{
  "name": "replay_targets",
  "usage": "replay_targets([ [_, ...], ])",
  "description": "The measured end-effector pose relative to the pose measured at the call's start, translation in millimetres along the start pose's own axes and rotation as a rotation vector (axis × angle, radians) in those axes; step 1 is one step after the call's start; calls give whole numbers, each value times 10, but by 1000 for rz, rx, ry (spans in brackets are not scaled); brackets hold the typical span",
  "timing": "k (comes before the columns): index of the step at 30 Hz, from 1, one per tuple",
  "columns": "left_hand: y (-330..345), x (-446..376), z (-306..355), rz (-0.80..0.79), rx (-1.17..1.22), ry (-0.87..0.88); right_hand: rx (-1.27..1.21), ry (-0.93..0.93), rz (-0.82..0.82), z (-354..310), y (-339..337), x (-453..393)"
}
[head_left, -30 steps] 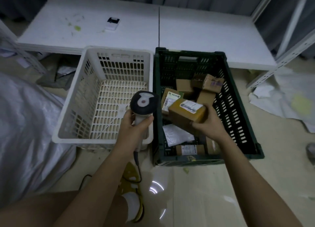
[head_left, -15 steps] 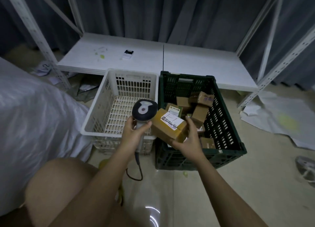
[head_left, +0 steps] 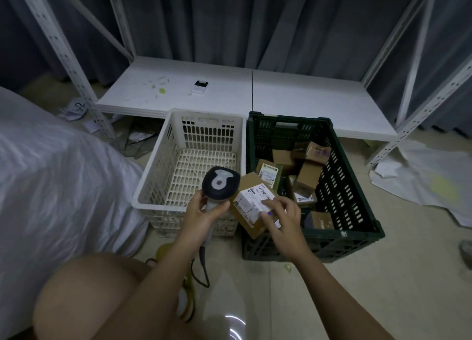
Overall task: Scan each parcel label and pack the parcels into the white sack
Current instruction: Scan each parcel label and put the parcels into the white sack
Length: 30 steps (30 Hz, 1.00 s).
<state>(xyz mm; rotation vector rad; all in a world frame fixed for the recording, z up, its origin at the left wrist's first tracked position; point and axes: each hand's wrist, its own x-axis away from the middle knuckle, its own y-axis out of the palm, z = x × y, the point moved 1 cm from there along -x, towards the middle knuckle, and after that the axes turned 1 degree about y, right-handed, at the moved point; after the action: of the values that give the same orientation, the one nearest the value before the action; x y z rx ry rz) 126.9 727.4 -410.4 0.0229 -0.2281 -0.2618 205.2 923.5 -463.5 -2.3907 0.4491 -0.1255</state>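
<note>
Matt brown cardboard parcel (head_left: 251, 207) with paper label (head_left: 252, 203); slotted plastic crates, white (head_left: 187, 158) and green (head_left: 339, 186); glossy tiled floor (head_left: 357, 288).

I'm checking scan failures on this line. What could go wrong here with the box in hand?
The right hand holds the box with fingers lying on its label, so part of the print may be hidden from the scanner in the left hand. The box is tilted above the green crate rim; a slip could drop it back among the unscanned boxes.
</note>
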Motion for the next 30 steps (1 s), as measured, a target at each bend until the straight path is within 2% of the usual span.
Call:
replay_targets([
  [3, 22, -5, -11, -13, -3, -10, -178, 133, 37, -123, 46, -101],
  [9, 3, 9, 21, -13, 37, 4, -531, 420, -62, -36, 161, -185],
  [11, -12, 10, 23, -14, 58, -1, -545, 454, -90, 21, 188, -215],
  [14, -24, 22, 39, -11, 69, -6, -591, 454, -83, 31, 191, -269],
  [16, -25, 29, 41, -15, 72, -3, -598, 393, 15, -2, 182, -282],
  [18, -24, 31, 47, -20, 74, 1, -514, 304, 158, -79, 152, -269],
  [20, -24, 20, 36, -25, 71, -2, -411, 247, 216, -98, 140, -261],
  [27, -2, 19, 22, -52, 81, -9, -412, 305, 203, -70, 152, -254],
  [30, -9, 7, 24, -68, 61, -13, -521, 328, 195, -69, 110, -310],
])
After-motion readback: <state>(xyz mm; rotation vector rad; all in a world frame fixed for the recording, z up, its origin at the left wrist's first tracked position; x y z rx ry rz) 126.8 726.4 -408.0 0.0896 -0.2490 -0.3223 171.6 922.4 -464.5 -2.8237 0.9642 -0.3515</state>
